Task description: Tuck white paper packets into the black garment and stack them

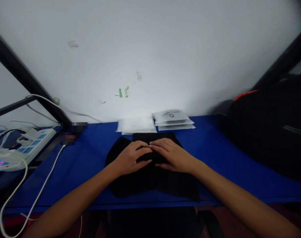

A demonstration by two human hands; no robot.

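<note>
A black cloth (152, 183), perhaps a garment, lies partly folded on the blue table in front of me. My left hand (132, 157) rests on its upper left part, with the fingers over a fold and the thumb lower down, closed on the fabric. From the right, my right hand (175, 155) grips the same fold, its thumb apart below the fingers. The fingertips of both hands meet near the middle of the cloth. Some of the fabric is hidden under the hands, and its dark folds are hard to make out.
Behind the cloth lie flat pale packets (137, 125) and a small stack of printed packets (174, 119). At the left are a white power strip (32, 143) and loose white cables (47, 180). A large black bag (267, 132) stands at the right on the blue table (78, 172).
</note>
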